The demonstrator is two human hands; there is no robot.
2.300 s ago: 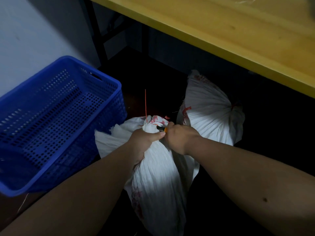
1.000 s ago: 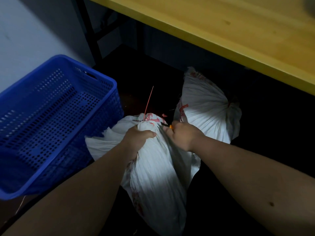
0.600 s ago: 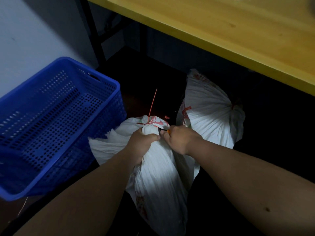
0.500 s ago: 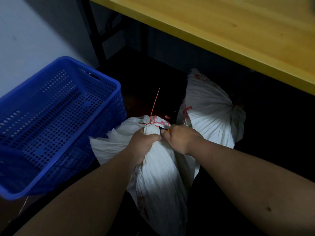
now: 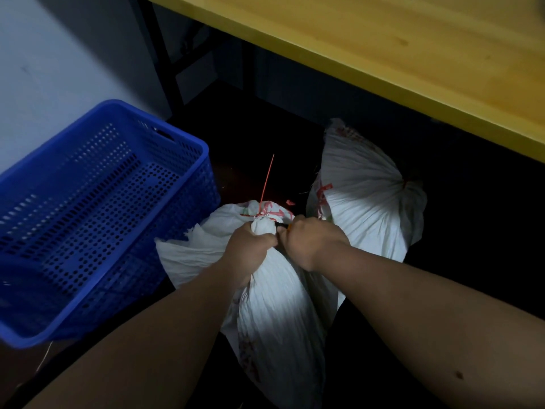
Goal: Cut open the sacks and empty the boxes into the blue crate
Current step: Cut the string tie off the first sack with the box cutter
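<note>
— Dim down here, isn't it? Dark floor (image 5: 295, 137) under that yellow wooden bench (image 5: 383, 54), a pale wall (image 5: 59, 54) off at ten o'clock, black bench legs (image 5: 159, 54) at twelve.

— Where's the crate?

— The blue crate (image 5: 182, 149) sits at nine o'clock, perforated all over, nothing in it that I can see. Its near corner is just beside the sack being worked on.

— And the sacks?

— Two white woven ones on the floor. The near sack (image 5: 280, 305) is dead centre; the far sack (image 5: 368, 196) lies behind it at about one o'clock, neck bunched shut, untouched.

— What are the hands doing?

— The left hand (image 5: 250, 249) is fisted tight round the gathered neck of the near sack, just below a red tie (image 5: 265, 184) whose loose end sticks straight up. The right hand (image 5: 312, 240) is curled round a small cutter (image 5: 284, 225); only a dark tip and a bit of orange show, pointed into the neck.

— So, cutting open the first sack?

— I'd say so, very early. No boxes out yet. Next the blade must get through the tie or weave without nicking those left knuckles, which are touching distance away. Then the mouth needs spreading and the sack tipping toward nine o'clock.
</note>
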